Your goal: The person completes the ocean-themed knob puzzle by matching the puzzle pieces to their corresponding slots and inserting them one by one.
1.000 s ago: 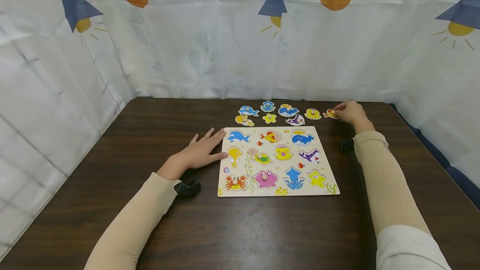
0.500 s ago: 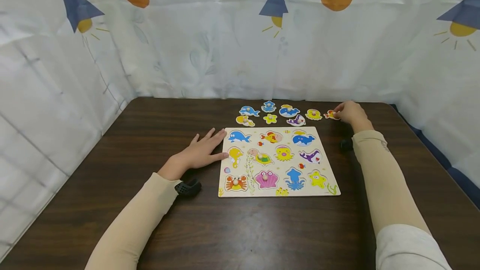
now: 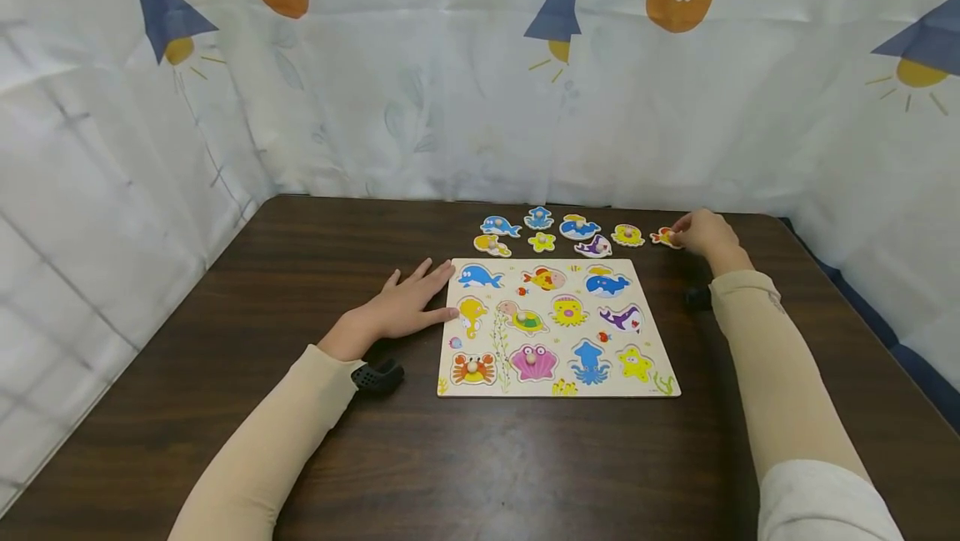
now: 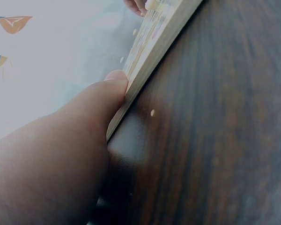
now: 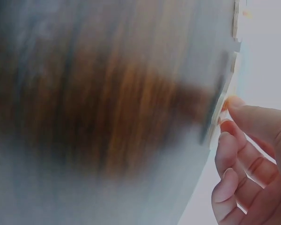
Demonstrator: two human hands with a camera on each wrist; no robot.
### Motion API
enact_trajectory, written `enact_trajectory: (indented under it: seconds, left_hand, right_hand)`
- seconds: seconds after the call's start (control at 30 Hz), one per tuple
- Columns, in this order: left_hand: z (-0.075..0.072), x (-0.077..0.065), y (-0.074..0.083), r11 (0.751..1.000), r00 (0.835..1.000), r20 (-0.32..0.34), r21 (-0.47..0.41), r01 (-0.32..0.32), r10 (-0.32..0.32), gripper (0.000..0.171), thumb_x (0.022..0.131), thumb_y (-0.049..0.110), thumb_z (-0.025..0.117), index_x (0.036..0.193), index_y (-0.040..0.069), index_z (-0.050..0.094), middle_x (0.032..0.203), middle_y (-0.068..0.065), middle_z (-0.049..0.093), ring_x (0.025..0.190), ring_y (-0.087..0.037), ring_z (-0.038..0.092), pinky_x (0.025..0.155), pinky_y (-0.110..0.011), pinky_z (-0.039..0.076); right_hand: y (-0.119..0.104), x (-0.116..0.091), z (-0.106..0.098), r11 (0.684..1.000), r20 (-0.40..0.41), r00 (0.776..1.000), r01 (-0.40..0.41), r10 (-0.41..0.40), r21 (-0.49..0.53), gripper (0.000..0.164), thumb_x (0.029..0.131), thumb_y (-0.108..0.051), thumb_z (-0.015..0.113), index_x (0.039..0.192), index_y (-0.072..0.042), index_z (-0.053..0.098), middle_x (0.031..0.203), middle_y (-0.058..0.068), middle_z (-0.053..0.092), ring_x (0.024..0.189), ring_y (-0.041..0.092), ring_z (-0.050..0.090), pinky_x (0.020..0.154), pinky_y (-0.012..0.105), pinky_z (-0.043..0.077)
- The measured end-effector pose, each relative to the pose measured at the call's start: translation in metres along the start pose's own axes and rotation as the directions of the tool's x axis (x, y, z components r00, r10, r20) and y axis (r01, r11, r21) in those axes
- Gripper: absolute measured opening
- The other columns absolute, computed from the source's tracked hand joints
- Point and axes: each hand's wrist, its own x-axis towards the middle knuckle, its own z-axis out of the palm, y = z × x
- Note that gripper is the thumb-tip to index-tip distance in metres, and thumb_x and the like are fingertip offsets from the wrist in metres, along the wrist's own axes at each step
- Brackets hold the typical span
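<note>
A wooden sea-animal puzzle board (image 3: 495, 341) lies on the table. Crab (image 3: 473, 368), shell (image 3: 533, 363) and turtle (image 3: 523, 318) pieces with knobs sit in it. My left hand (image 3: 386, 312) is spread at the board's left edge, fingers straight; in the left wrist view its thumb (image 4: 114, 86) touches the edge. At the far right, my right hand (image 3: 707, 237) pinches a red-and-yellow fish puzzle piece (image 3: 663, 237) between thumb and finger. Seen from the right wrist, the piece (image 5: 230, 77) stands at a slant close over the tabletop, its knob hidden by the fingertips.
Loose knobbed pieces lie behind the board: a dolphin (image 3: 499, 226), squid (image 3: 538, 217), whale (image 3: 579, 227), octopus (image 3: 627, 235), purple whale (image 3: 595, 247), starfish (image 3: 542, 242) and seahorse (image 3: 492, 246). A patterned curtain (image 3: 420, 107) hangs behind the table (image 3: 360, 458).
The head view has tilted slightly, shifting the whole scene a little. My right hand stays at the fish piece, and my left hand keeps its place on the board's edge.
</note>
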Motion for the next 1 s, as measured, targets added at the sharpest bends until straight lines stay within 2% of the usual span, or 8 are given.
enact_trajectory:
  seconds: [0.17, 0.37, 0.63, 1.0]
  left_hand:
    - [0.0, -0.001, 0.001, 1.0, 1.0, -0.006, -0.003, -0.005, 0.005, 0.09, 0.101, 0.061, 0.052, 0.167, 0.015, 0.011, 0.171, -0.006, 0.012, 0.156, -0.035, 0.003, 0.116, -0.071, 0.0]
    - [-0.001, -0.004, 0.003, 1.0, 1.0, -0.004, 0.001, -0.002, 0.002, 0.088, 0.102, 0.06, 0.053, 0.167, 0.015, 0.012, 0.171, -0.006, 0.013, 0.157, -0.034, 0.003, 0.116, -0.071, 0.0]
    - [-0.003, -0.005, 0.006, 1.0, 1.0, -0.008, -0.003, -0.003, 0.003, 0.087, 0.102, 0.058, 0.053, 0.167, 0.014, 0.014, 0.171, -0.006, 0.013, 0.156, -0.035, 0.003, 0.115, -0.072, 0.0]
    - [-0.002, -0.003, 0.005, 1.0, 1.0, -0.007, -0.005, -0.004, 0.004, 0.088, 0.102, 0.059, 0.052, 0.167, 0.014, 0.013, 0.171, -0.007, 0.013, 0.156, -0.035, 0.003, 0.115, -0.072, -0.001]
  right_hand:
    - [0.001, -0.005, -0.002, 0.999, 0.003, 0.999, 0.033, -0.033, -0.016, 0.031, 0.103, -0.018, 0.06, 0.121, 0.007, 0.066, 0.117, 0.028, 0.063, 0.102, 0.044, 0.057, 0.085, 0.059, 0.046]
    - [-0.007, -0.017, -0.008, 0.992, -0.005, 0.993, 0.117, -0.118, -0.048, 0.03, 0.105, -0.02, 0.059, 0.118, 0.007, 0.066, 0.112, 0.027, 0.065, 0.094, 0.041, 0.057, 0.077, 0.054, 0.046]
    - [-0.022, -0.031, -0.016, 0.981, 0.003, 0.982, 0.19, -0.19, -0.05, 0.032, 0.107, -0.022, 0.058, 0.12, 0.005, 0.066, 0.113, 0.026, 0.067, 0.098, 0.043, 0.059, 0.082, 0.058, 0.046]
    - [-0.041, -0.049, -0.016, 0.963, -0.038, 0.963, 0.266, -0.268, -0.049, 0.031, 0.105, -0.023, 0.06, 0.12, 0.004, 0.067, 0.113, 0.025, 0.067, 0.098, 0.042, 0.061, 0.082, 0.06, 0.046]
